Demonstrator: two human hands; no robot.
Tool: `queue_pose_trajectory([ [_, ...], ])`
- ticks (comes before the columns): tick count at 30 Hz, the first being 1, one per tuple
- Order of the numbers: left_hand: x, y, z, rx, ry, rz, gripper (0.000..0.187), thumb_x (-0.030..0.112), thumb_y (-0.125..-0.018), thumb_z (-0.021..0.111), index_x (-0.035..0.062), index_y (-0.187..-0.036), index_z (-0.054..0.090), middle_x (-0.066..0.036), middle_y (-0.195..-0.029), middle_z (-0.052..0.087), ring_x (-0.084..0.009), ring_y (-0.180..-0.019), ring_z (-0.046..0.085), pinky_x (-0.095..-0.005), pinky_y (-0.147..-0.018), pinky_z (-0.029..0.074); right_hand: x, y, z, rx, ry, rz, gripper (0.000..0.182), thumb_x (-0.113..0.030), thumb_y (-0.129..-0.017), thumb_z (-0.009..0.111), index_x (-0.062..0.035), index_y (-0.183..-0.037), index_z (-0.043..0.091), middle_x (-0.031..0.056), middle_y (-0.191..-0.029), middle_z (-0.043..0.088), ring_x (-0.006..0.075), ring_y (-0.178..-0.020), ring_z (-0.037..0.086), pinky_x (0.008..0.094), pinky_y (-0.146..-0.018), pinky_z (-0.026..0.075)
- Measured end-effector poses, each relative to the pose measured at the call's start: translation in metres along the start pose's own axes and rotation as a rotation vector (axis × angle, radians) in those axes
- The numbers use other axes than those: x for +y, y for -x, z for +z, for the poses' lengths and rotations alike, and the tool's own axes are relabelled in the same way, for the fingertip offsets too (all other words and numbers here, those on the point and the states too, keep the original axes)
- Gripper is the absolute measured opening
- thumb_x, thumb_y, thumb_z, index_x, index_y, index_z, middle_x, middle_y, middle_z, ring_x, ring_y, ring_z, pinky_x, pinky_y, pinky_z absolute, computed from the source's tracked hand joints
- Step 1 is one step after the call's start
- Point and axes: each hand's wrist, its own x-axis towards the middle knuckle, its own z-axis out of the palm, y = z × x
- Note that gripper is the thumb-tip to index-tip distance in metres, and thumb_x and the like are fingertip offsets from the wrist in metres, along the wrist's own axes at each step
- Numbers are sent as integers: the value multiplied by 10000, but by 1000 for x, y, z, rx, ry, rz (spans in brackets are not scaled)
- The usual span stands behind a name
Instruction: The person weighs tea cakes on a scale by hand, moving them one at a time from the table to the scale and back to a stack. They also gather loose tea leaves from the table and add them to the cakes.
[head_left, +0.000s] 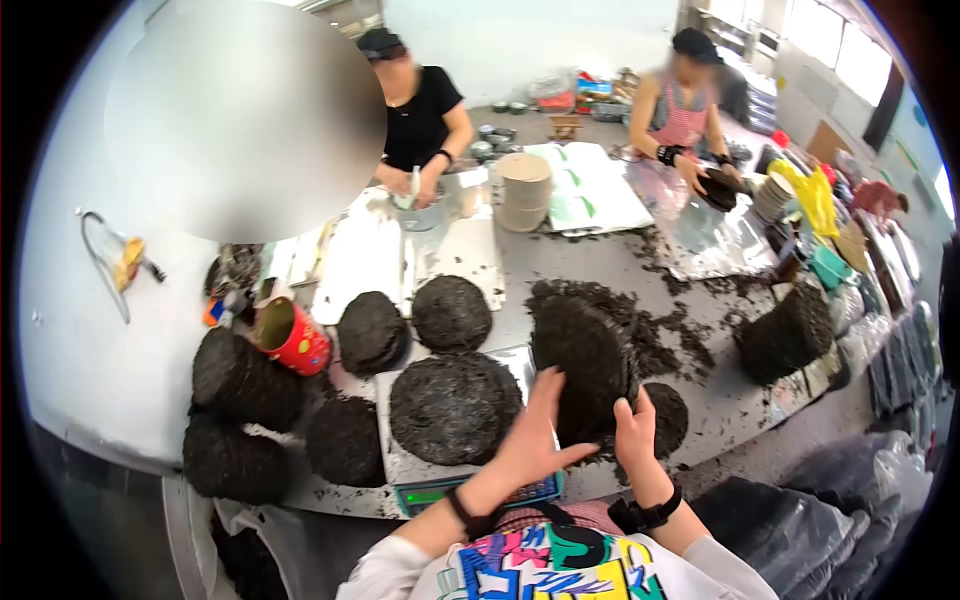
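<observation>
Presently, an entry for the stack in hand and what lies round it.

Held item: stack of dark pressed discs (585, 365), tilted up on edge, its flat faces turned toward the wearer and away, its long axis running up and slightly left from the fingers.
Left hand (535, 430): fingers spread wide and flat against the near face of the stack, palm pressing on its lower left part.
Right hand (633, 432): fingers curled round the lower right edge of the stack, gripping it from the side; thumb hidden.
Nearer hand: both touch it; the left covers more of the face, the right takes the rim.
Stack relative to fingers: directly above and ahead of both sets of fingertips, between the two hands.
Left of the left fingers: scale (470, 480) with a broad dark disc (452, 405) lying flat on its pan, just beside the held stack.
Below the right fingers: another dark disc (668, 418) flat on the counter (720, 400), partly hidden by the hand.
Beyond the fingertips: loose dark crumbs (665, 335) scattered on the counter.
Far left of the fingers: red tin (293, 337) on its side among further disc stacks.
Across the counter: two other people at work, well apart.
</observation>
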Motion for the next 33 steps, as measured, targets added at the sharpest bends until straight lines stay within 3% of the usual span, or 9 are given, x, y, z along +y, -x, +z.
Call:
queue_pose_trajectory([
  [6,-12,4,10,87,304,-102,732,167,-816,622,-7,-1403,222,-230,-1393,329,-334,-1289,357,-391,-1039,321,-14,8,16,-255,-474,278,449,-216,-831,680,-11,-1191,508,70,-1133,594,193,-1005,592,343,-876,488],
  [10,-25,28,-17,423,232,-292,395,144,-881,502,-14,-1241,457,-178,-1090,587,-271,-980,574,-356,-874,434,1,5,-19,102,-285,364,352,-54,-772,624,-8,-1104,516,83,-1037,608,213,-910,606,368,-818,508],
  [14,-90,77,-76,803,355,-769,592,217,-901,543,-80,-1340,281,-214,-1300,424,-278,-1151,452,-379,-978,351,52,-7,-139,520,-368,422,232,-53,-762,586,-18,-991,570,94,-916,619,263,-828,610,411,-758,516],
  [17,-109,110,-97,685,-109,-606,622,134,-847,607,-36,-1357,293,-203,-1335,397,-282,-1200,426,-371,-937,371,94,8,-223,715,-295,450,370,-82,-789,607,17,-1123,482,162,-1109,534,302,-926,582,423,-738,530],
  [19,-110,128,-111,791,-238,-557,620,99,-824,624,2,-1354,319,-172,-1314,436,-262,-1191,442,-350,-888,393,113,20,-247,775,385,353,602,-109,-746,678,36,-1264,408,204,-1188,502,358,-1055,524,448,-884,458],
  [21,-124,156,-120,795,-177,-591,484,69,-844,591,22,-1295,420,-143,-1265,494,-219,-1145,487,-313,-842,417,156,37,-289,679,1441,138,723,-130,-717,712,40,-1323,357,222,-1222,483,380,-1127,477,453,-972,394],
  [28,-130,207,-135,894,-73,-637,288,-3,-849,563,11,-1136,542,-94,-1102,595,-164,-1036,552,-272,-856,438,120,30,-112,-458,1456,81,936,-116,-572,732,-32,-1387,278,164,-1438,282,302,-1366,215,440,-1120,188],
  [31,-121,200,-141,885,-58,-607,291,-5,-847,566,23,-1136,547,-84,-1092,602,-144,-994,567,-256,-815,452,150,21,-106,-547,1541,30,847,-105,-633,675,-37,-1382,285,157,-1451,258,301,-1363,212,440,-1119,186],
  [33,-111,194,-146,869,-49,-604,278,-2,-849,563,24,-1126,551,-78,-1089,602,-132,-970,570,-231,-775,451,162,15,-120,-440,1407,-109,556,-66,-723,554,-37,-1269,459,167,-1339,436,325,-1260,387,442,-1073,276],
])
